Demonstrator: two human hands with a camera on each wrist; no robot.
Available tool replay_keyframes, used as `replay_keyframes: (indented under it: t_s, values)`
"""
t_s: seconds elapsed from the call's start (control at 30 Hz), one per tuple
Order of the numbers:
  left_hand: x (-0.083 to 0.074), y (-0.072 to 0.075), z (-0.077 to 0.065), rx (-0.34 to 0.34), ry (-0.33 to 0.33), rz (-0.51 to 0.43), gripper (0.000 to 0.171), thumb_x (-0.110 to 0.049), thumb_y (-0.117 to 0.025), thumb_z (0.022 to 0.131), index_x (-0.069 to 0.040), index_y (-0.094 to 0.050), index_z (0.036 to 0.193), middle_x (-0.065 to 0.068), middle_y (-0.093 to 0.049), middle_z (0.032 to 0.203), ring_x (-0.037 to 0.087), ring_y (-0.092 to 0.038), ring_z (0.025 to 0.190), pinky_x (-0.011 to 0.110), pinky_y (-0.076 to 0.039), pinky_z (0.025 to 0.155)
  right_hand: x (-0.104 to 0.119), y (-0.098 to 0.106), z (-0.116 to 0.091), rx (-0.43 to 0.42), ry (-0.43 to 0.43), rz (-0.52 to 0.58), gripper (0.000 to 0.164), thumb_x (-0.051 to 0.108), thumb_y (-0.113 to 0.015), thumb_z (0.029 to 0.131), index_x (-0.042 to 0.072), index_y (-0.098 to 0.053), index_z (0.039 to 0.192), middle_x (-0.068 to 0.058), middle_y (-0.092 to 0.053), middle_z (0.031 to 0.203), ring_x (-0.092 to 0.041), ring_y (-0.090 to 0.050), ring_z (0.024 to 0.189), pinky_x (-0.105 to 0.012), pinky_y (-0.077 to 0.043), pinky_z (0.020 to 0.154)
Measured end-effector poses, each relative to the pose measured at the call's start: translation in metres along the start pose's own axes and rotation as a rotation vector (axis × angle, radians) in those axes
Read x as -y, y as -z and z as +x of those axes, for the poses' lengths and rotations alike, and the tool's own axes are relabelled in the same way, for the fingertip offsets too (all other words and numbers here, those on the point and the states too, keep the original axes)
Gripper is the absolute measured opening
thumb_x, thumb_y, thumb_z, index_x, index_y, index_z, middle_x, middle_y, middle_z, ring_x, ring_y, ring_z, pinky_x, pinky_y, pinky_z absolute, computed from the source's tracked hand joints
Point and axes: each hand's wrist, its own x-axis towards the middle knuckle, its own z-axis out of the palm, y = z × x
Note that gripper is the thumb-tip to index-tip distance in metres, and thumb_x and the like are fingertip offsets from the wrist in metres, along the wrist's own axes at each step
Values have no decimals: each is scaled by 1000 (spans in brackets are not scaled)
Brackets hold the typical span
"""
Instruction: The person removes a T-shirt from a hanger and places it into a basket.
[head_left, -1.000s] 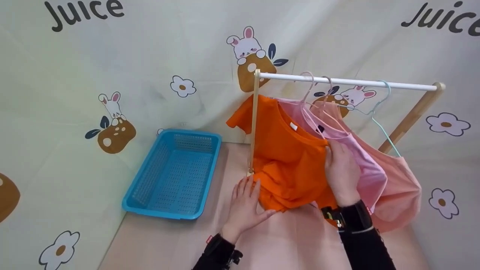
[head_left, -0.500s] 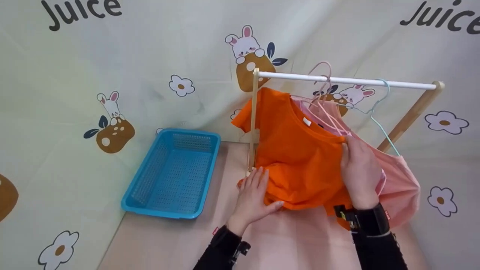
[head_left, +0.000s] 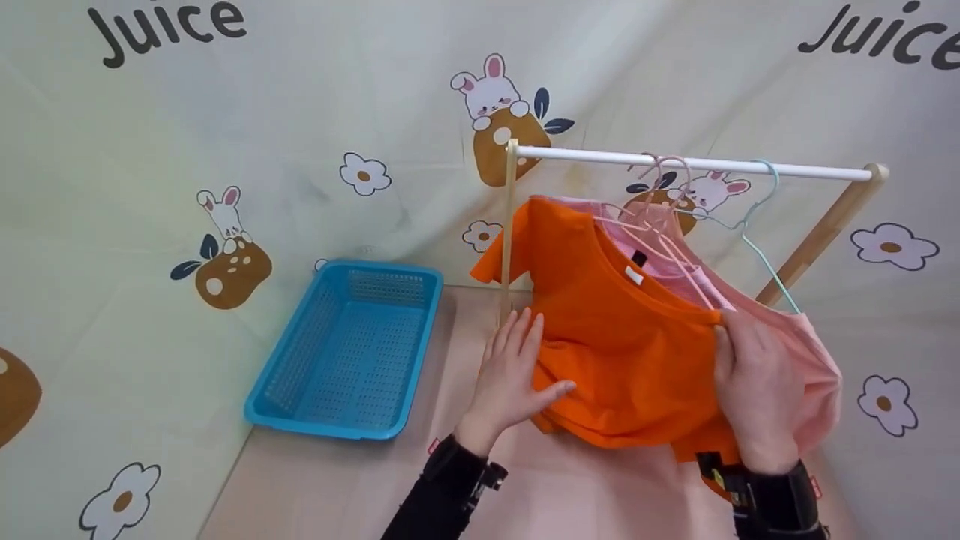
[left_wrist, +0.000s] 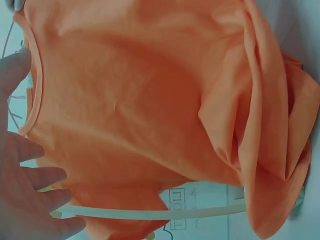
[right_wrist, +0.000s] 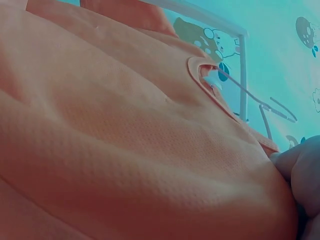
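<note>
An orange T-shirt [head_left: 622,337] is on a pink hanger [head_left: 685,178], whose hook overlaps the white rail in the head view. My right hand [head_left: 761,382] pinches the shirt's shoulder beside the neckline. On the shirt's other side, my left hand [head_left: 510,382] has its fingers spread, overlapping the cloth's left edge. In the left wrist view, those straight fingers [left_wrist: 55,197] lie beside the neckline with nothing gripped. Behind the orange shirt, a lilac garment [head_left: 611,238] and a peach one [head_left: 817,375] hang, mostly hidden.
The rack's white rail [head_left: 577,155] runs between wooden end posts, with the near-left post [head_left: 508,225] right by the shirt's sleeve. A mint hanger [head_left: 776,274] holds the peach garment. A blue basket [head_left: 416,352] stands at left, and a printed cloth backdrop [head_left: 300,112] surrounds everything.
The orange shirt has shifted right with my right hand. Its hanger hook rose above the rail, then came down to rail level farther right. My left hand moved slightly right and up.
</note>
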Motion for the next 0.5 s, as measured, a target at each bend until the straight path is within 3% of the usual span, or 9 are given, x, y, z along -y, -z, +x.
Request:
replay_keyframes:
  t_s: [0.13,0.23,0.33,0.5]
  values:
    - [4,3,-2,-11,-5,2,96,-62,-64,87,-5,-29,155,16,-26,159,34,-27,144,56,-21,115,-10,3,-16,-28,41,9,23,1,-69,90,-4,-65,112,-21,-66,95,-39,-57,81,-39,-43,80]
    - [7,4,-4,-22,-7,5,96,-64,-62,87,-5,-29,155,17,-27,159,35,-28,144,56,-21,115,-20,4,-27,-19,47,20,24,-1,-70,87,-4,-66,111,-20,-67,95,-38,-58,79,-20,-39,89]
    - [10,5,-6,-26,8,-7,96,-65,-59,88,-4,-28,155,16,-27,159,36,-26,144,58,-22,114,-31,5,-39,-4,65,40,27,-2,-71,85,-4,-66,111,-21,-67,96,-39,-60,79,-5,-27,96]
    - [16,6,-10,-13,50,-21,96,-64,-60,88,-5,-26,156,15,-25,160,36,-24,145,57,-20,115,-44,9,-54,75,54,31,26,-3,-71,84,-5,-67,109,-20,-68,94,-37,-61,78,-1,-22,96]
